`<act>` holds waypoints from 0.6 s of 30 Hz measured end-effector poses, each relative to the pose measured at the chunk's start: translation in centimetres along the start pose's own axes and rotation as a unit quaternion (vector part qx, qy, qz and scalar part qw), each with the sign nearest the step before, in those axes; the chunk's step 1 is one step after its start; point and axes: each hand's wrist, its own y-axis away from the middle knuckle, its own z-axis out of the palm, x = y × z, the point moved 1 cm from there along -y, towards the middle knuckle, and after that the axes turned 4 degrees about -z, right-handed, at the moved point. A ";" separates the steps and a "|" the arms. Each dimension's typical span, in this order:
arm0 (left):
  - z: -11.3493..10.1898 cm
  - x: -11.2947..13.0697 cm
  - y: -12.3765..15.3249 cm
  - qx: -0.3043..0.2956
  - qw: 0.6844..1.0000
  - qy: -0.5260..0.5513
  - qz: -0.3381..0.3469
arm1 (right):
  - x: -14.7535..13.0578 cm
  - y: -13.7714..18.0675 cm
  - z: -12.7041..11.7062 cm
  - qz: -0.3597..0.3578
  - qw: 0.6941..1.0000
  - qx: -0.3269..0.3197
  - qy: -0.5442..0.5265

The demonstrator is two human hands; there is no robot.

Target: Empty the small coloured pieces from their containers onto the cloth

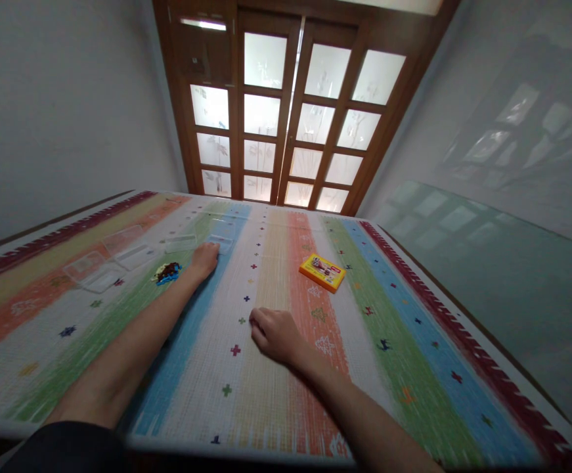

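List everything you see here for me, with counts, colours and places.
Cloth: one, multicoloured stripes, foreground
Clear boxes: about four, colourless, left on the cloth
Small pieces: one pile, brown, blue, pale yellow, left
Flat box: one, yellow, right of centre
Doors: at least two, brown, pale panes, back
Walls: two, grey, either side
Sleeve: one, dark, bottom left
Left hand: one, bare, by the rightmost clear box, contact unclear
Right hand: one, bare, near centre

far beyond the fingers [261, 316], wooden doors [293, 131] with glass panes [262, 113] let in pale light. left of the fingers stands a grey wall [69, 112], right of them a shiny wall [522, 157]; under them spreads a striped tablecloth [207, 368].
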 end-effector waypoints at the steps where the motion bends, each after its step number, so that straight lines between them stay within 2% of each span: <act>1: 0.0 -0.1 0.0 0.003 1.000 0.003 -0.002 | 0.0 0.0 0.0 0.000 1.000 0.000 0.000; 6: 0.0 -0.2 0.9 0.044 0.998 0.030 0.018 | 0.1 0.1 0.3 -0.007 1.000 0.014 -0.005; 11: -0.5 0.1 4.3 0.093 0.991 0.064 0.078 | 1.2 0.4 0.3 -0.033 0.997 0.068 -0.017; 13: -0.7 -0.1 6.4 0.096 0.986 0.078 0.110 | 2.8 0.4 -0.6 -0.010 0.993 0.118 0.000; 16: -0.7 -0.8 9.9 0.094 0.977 0.100 0.164 | 6.6 0.3 -2.9 0.069 0.979 0.186 0.036; 18: -0.6 -1.5 12.0 0.084 0.969 0.117 0.202 | 9.6 0.2 -4.5 0.132 0.971 0.188 0.071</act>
